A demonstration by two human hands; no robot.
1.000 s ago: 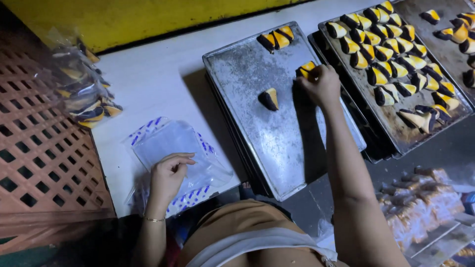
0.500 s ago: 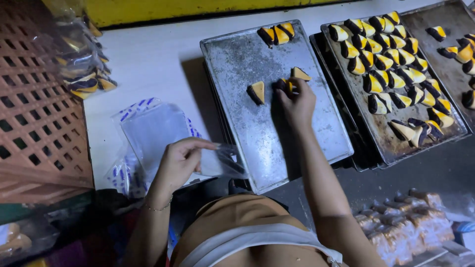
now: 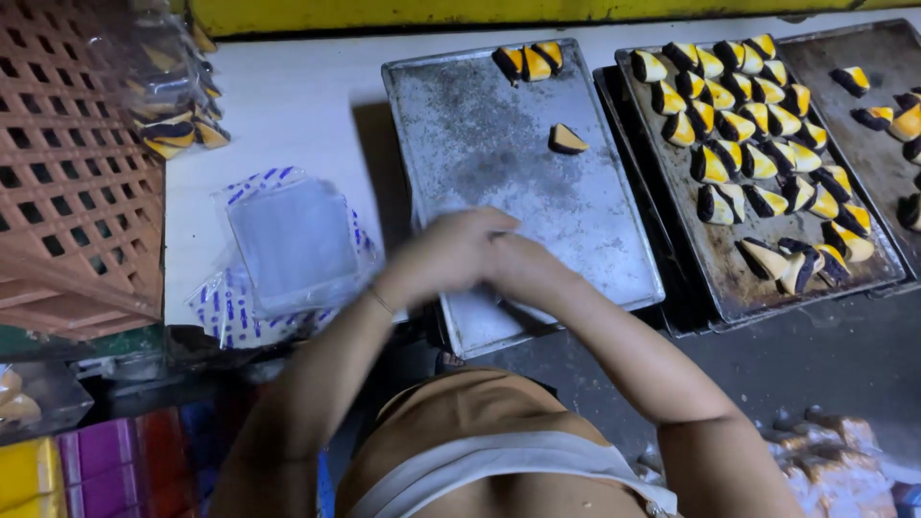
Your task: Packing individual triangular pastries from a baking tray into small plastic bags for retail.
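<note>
White tabletop (image 3: 288, 105) is seen from above, with a yellow edge along the far side and a brown lattice crate (image 3: 67, 182) at the left. Both hands are brought together over the near edge of the grey baking tray (image 3: 480, 144), and they are heavily blurred. The left hand (image 3: 436, 254) is reached in from the lower left, forearm angled up and to the right, a thin bracelet seen at the wrist. The right hand (image 3: 523, 269) is pressed against it from the right, its forearm running down to the lower right corner. Whether the fingers are apart or clamped on anything cannot be told; they are lost in the blur, and nothing held between them can be made out.

Just left of the fingers, a stack of clear plastic bags (image 3: 288, 245) with blue print is laid on the tabletop. Beyond the fingers, a single yellow-and-dark pastry wedge (image 3: 566, 140) is left on the grey tray, with three more (image 3: 528, 61) at its far edge. To the right of the fingers, a second tray (image 3: 729, 278) is filled with rows of the same wedges. A third tray (image 3: 863, 58) is cut off by the frame. Bagged wedges (image 3: 177, 125) are seen beside the crate, partly hidden by glare.
</note>
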